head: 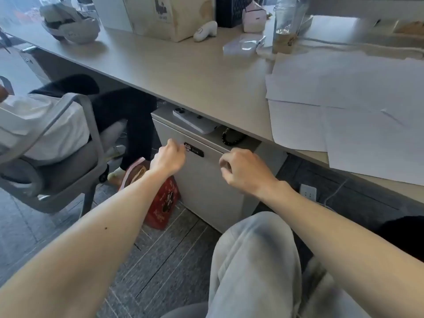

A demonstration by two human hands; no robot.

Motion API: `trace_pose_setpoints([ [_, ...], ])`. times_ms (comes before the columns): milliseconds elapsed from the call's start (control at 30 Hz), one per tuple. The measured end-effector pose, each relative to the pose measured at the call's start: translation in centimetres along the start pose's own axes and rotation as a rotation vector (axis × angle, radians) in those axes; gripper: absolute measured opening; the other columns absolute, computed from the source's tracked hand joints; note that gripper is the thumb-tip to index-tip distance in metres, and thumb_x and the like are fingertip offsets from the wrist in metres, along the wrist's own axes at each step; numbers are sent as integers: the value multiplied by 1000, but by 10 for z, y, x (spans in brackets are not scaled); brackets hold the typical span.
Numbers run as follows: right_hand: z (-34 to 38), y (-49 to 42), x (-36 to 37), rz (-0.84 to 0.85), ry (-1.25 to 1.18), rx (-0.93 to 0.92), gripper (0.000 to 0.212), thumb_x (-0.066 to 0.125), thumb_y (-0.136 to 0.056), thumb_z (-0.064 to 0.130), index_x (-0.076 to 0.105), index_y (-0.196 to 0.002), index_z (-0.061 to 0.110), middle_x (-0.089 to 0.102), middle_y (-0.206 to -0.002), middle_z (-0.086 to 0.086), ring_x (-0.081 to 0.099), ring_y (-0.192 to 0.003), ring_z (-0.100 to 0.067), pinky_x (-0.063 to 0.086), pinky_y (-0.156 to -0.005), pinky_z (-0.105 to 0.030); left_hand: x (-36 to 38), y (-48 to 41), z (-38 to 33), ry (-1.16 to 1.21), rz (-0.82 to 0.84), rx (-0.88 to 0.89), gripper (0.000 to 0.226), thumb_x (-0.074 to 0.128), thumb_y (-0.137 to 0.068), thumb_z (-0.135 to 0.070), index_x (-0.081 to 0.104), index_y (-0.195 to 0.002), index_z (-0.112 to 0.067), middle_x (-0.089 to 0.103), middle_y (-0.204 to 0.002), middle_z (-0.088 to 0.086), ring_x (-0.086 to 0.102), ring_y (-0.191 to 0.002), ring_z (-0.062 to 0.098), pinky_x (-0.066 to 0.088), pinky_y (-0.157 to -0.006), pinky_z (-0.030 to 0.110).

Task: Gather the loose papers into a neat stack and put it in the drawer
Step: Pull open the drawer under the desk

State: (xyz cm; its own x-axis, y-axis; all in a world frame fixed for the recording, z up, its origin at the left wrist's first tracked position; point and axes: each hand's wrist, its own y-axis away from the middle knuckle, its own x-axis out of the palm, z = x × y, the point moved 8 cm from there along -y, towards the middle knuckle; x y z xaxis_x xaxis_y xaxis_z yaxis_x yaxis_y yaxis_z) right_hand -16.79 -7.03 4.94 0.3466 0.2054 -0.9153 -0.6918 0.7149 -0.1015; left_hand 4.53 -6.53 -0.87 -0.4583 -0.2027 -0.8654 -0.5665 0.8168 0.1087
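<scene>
Several loose white papers lie spread and overlapping on the grey desk at the right. Under the desk stands a light grey drawer cabinet with its drawer closed and a dark lock plate near the top of its front. My left hand is at the left end of that plate and pinches a small shiny key or knob. My right hand hovers in front of the drawer's upper right part with its fingers curled, and I see nothing in it.
A white phone and a black bead bracelet lie on the cabinet top. A red bag stands left of the cabinet. A seated person on a grey chair is at the left. A bottle, box and headset sit on the desk.
</scene>
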Motion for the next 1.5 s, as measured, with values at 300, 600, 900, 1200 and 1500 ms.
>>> trace_pose_setpoints([
  [300, -8, -4, -5, -99, -2, 0, 20, 52, -93, 18, 70, -102, 13, 63, -105, -4, 64, -82, -28, 54, -72, -40, 33, -29, -2, 295, 59, -93, 30, 35, -97, -26, 54, -103, -3, 62, -112, 20, 59, -92, 34, 43, -70, 34],
  [600, -6, -3, 0, -79, 2, -9, 29, 53, -95, 21, 63, -121, 11, 56, -120, -6, 64, -81, -26, 52, -67, -35, 39, -24, 4, 349, 56, -109, 40, 33, -96, -24, 49, -123, 1, 57, -126, 26, 60, -110, 42, 53, -85, 52],
  [900, 25, 0, 23, 145, 10, -30, 34, 46, -93, 26, 58, -62, 17, 59, -70, -7, 60, -75, -35, 54, -68, -43, -2, 30, 73, 206, 72, -140, 17, 42, -94, -36, 46, -94, -19, 58, -98, 10, 53, -78, 26, 49, -56, 33],
  [1200, 82, 21, 45, 262, -137, -162, 41, 56, -89, 25, 54, -51, 11, 53, -51, 0, 53, -59, -20, 37, -54, -30, -64, 85, 38, -346, -158, 552, 22, 39, -95, -26, 55, -80, -28, 63, -81, -11, 58, -83, 15, 25, -91, 36],
  [1500, 144, 55, 97, 592, -465, -142, 39, 48, -99, 21, 62, -77, -9, 70, -71, -24, 67, -57, -34, 58, -57, -42, -78, 108, 66, -585, -7, 388, 42, 47, -93, -39, 50, -59, -15, 55, -62, -2, 54, -64, 24, 43, -55, 30],
])
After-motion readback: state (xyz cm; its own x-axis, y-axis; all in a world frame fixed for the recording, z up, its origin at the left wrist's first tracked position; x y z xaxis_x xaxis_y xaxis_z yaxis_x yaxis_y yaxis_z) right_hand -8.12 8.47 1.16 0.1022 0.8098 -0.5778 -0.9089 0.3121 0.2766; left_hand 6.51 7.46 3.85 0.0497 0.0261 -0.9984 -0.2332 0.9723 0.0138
